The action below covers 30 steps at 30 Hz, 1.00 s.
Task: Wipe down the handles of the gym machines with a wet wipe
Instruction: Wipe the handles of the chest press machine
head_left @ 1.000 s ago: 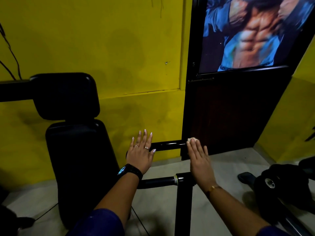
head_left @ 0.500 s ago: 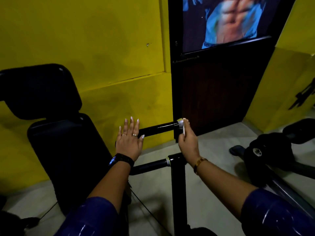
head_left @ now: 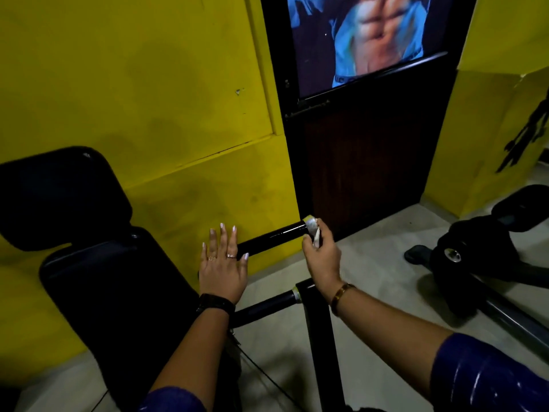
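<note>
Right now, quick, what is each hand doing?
Left hand: open, fingers straight, at the black handle.
Right hand: closed, pinching the wet wipe at the handle's tip.

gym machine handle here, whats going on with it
A person is wiping the machine's black handle. The right hand pinches a white wet wipe against the handle's capped end, near the door. The left hand lies open and flat over the handle's other end beside the seat pad. The lower bar is untouched.

Pale floor (head_left: 380,263), padded bench (head_left: 118,292), perhaps weights (head_left: 469,260)
</note>
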Motion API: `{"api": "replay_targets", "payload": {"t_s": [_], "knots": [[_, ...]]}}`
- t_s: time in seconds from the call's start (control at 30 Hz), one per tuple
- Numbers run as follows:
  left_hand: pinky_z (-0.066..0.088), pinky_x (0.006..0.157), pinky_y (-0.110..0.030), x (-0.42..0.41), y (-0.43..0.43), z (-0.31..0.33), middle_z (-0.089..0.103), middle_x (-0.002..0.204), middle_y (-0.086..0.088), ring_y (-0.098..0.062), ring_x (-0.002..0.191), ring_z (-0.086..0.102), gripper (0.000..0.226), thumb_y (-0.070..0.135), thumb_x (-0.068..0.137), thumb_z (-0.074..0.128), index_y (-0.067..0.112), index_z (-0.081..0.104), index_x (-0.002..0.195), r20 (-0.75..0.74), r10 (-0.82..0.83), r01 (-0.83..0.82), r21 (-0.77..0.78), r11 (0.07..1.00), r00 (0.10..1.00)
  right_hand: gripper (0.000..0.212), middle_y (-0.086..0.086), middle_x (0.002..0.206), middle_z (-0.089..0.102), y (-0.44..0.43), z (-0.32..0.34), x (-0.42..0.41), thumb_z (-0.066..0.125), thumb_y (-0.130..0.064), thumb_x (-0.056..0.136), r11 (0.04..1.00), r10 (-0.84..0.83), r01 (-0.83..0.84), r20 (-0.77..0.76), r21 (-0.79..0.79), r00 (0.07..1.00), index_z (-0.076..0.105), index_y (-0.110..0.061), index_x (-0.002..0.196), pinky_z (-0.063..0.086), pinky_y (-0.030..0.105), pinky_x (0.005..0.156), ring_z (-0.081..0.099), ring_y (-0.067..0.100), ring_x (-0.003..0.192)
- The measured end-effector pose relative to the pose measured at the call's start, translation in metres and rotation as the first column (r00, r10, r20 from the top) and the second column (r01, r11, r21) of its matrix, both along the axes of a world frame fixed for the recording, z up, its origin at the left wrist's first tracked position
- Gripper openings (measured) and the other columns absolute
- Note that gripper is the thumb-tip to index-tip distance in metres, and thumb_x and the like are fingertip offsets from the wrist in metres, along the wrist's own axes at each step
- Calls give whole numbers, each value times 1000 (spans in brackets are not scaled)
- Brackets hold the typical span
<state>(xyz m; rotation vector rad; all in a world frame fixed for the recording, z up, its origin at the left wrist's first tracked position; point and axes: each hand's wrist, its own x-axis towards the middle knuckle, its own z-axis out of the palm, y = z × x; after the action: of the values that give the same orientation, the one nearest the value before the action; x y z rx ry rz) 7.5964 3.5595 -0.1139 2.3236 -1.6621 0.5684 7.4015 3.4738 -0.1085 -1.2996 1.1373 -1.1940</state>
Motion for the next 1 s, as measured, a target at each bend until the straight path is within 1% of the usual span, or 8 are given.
{"api": "replay_targets", "payload": {"t_s": [0.13, 0.3, 0.43, 0.57, 0.63, 0.73, 0.87, 1.0], "knots": [[15, 112, -45, 0, 1, 1, 30, 156, -16, -31, 144, 18, 65, 50, 102, 7, 12, 27, 151, -14, -5, 5, -3, 1000, 1000, 48, 9, 136, 51, -23, 8, 5, 59, -18, 94, 987, 79, -96, -132, -128, 988, 46, -9, 140, 43, 35, 103, 50, 22, 122], [15, 113, -44, 0, 1, -1, 29, 156, -15, -30, 144, 19, 63, 49, 102, 7, 13, 25, 151, -7, 0, 0, -16, 1000, 1000, 43, 13, 116, 59, -48, 18, -2, 61, -27, 94, 977, 207, -196, -143, 87, 968, 52, -9, 132, 46, 31, 86, 57, 22, 103], [16, 112, -45, -1, -1, -1, 30, 156, -16, -30, 144, 20, 64, 48, 102, 8, 12, 29, 151, -6, 7, -7, -18, 1000, 1000, 38, 10, 129, 57, -13, 1, 3, 50, -14, 99, 982, -35, -16, -269, -186, 963, 48, -9, 137, 45, 30, 97, 52, 24, 122], [16, 113, -45, 0, 0, -3, 29, 156, -15, -30, 144, 20, 63, 47, 101, 16, 11, 31, 151, 15, 8, -8, -17, 1000, 1000, 46, 6, 155, 29, -10, -8, 11, 39, -7, 101, 898, -80, -152, -492, -413, 867, 35, -11, 147, 17, 37, 120, 12, 22, 148], [17, 113, -45, 0, -1, -3, 29, 157, -15, -30, 144, 20, 63, 45, 98, 25, 11, 32, 151, 15, 10, -10, -20, 1000, 1000, 40, 8, 145, 44, -27, 2, 9, 40, -18, 102, 859, -52, -261, -582, -440, 811, 44, -10, 141, 23, 42, 118, 23, 27, 144], [16, 113, -45, 0, -2, -3, 29, 157, -15, -31, 144, 20, 63, 43, 96, 28, 11, 32, 150, 15, 10, -10, -27, 1000, 1000, 36, 10, 120, 58, -52, 17, 7, 47, -29, 100, 863, 26, -345, -650, -368, 759, 54, -9, 129, 42, 40, 94, 45, 29, 119], [15, 113, -45, -1, 0, -1, 29, 156, -16, -30, 144, 18, 62, 45, 98, 25, 11, 32, 150, 13, 4, -4, -15, 1000, 1000, 46, 8, 109, 56, -54, 21, 6, 66, -32, 90, 981, 177, -191, -312, -16, 934, 52, -7, 127, 46, 32, 83, 53, 21, 99], [13, 113, -44, -2, 0, 1, 29, 156, -15, -28, 145, 15, 65, 49, 102, 7, 13, 29, 151, -4, 14, -14, -3, 1000, 1000, 48, 13, 116, 57, -28, 17, 21, 71, -20, 87, 965, -53, 27, 93, 261, 994, 50, -2, 126, 42, 29, 86, 53, 21, 103]]}}
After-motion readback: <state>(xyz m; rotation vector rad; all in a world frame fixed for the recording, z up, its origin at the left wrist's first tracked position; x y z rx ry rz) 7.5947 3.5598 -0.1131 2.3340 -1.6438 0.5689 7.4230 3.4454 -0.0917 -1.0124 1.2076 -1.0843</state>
